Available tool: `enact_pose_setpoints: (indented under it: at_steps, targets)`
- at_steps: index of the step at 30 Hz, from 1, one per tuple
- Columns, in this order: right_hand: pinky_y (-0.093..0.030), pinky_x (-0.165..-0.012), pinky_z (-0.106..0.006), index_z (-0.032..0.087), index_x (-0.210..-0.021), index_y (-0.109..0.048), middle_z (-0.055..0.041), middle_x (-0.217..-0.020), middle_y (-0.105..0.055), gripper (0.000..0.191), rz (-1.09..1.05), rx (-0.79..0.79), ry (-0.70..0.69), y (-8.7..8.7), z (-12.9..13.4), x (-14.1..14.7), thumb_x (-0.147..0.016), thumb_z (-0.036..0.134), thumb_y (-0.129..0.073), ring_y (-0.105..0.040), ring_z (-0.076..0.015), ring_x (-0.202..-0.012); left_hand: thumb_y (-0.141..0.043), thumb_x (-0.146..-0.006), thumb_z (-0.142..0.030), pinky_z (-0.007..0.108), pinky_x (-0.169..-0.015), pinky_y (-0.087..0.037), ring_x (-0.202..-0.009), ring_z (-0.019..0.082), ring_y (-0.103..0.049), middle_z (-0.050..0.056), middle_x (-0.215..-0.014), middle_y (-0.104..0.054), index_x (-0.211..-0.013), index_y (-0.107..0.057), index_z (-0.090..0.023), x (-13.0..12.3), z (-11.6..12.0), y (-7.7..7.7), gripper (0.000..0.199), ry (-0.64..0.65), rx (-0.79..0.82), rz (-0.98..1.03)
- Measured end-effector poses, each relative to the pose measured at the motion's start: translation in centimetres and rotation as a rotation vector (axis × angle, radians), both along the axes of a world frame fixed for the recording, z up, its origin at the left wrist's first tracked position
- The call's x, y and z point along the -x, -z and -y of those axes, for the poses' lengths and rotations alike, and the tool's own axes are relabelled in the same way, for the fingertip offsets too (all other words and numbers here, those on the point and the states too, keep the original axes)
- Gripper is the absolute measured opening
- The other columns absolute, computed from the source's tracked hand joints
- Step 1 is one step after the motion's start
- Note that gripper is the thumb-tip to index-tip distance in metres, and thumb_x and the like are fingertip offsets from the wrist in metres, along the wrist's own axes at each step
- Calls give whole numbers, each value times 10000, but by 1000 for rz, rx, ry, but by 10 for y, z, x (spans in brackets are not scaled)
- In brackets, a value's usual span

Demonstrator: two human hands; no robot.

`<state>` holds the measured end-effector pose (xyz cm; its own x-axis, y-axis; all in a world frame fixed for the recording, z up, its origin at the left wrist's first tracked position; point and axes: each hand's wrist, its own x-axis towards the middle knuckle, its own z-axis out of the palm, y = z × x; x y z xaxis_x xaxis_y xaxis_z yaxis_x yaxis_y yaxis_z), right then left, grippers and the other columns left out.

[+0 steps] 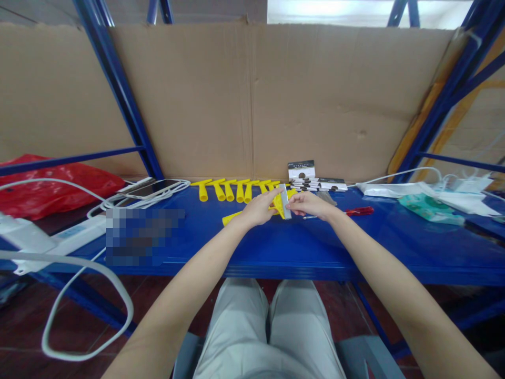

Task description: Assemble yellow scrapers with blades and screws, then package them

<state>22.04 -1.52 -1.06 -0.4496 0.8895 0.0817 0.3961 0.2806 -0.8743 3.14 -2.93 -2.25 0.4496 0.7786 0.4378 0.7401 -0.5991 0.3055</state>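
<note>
My left hand (260,208) is wrapped round a yellow scraper-like tool (232,217), whose round handle points left on the blue table. A flat silvery blade (285,202) stands upright against the tool's wide end. My right hand (308,204) pinches the blade's right side with its fingertips. Behind my hands, several more yellow tools (240,191) lie in a row, handles toward me. A screwdriver with a red handle (360,211) lies to the right of my right hand, its shaft partly beneath that hand.
Small black-and-white boxes (302,169) are stacked at the back. A red plastic bag (59,184), white cables and a power strip (74,234) lie at the left. White packets and a green packet (430,208) are at the right. Cardboard (252,100) closes off the back.
</note>
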Motion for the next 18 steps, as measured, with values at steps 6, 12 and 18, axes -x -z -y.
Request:
enact_pose_setpoints:
  at_steps: [6, 12, 18]
  targets:
    - [-292, -432, -199, 168, -643, -552, 62, -454, -505, 145, 8, -29, 39, -2, 2, 2, -670, 244, -672, -404, -53, -412, -592, -767, -110, 386, -1004, -407, -1171, 215, -534, 85, -1299, -556, -1271, -488, -199, 2, -2, 2, 523, 6, -78, -39]
    - [-290, -425, -193, 170, -656, -540, 60, -470, -515, 90, 0, -22, 33, -2, 3, 3, -688, 181, -624, -406, -48, -404, -592, -765, -110, 374, -980, -422, -1132, 207, -551, 76, -1230, -596, -1202, -529, -192, 3, -2, 2, 449, 5, -107, -78]
    - [-259, -397, -189, 183, -691, -490, 77, -465, -492, 128, -78, -29, -11, 2, -1, 4, -711, 190, -616, -392, -43, -376, -576, -782, -124, 387, -943, -443, -1119, 223, -554, 77, -1187, -609, -1152, -545, -203, 0, 3, -1, 380, -5, -103, -138]
